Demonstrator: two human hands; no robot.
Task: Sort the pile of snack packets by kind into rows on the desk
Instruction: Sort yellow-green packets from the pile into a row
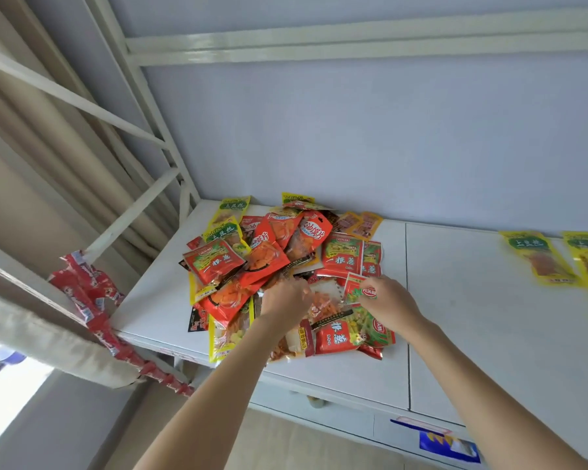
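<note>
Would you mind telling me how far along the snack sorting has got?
Barely started. Done: a few yellow packets lie side by side at the desk's right end, seemingly the start of a row. In hand: both hands are in the pile's near edge, the right hand on a red-and-green packet, the left hand reaching among packets. Left: most of the pile is still mixed red, orange and yellow.

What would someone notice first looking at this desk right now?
A bright heap of snack packets, red, orange and yellow, covers the left part of the white desk, with both hands in its near edge. Far right, yellow packets lie apart in a row.
</note>
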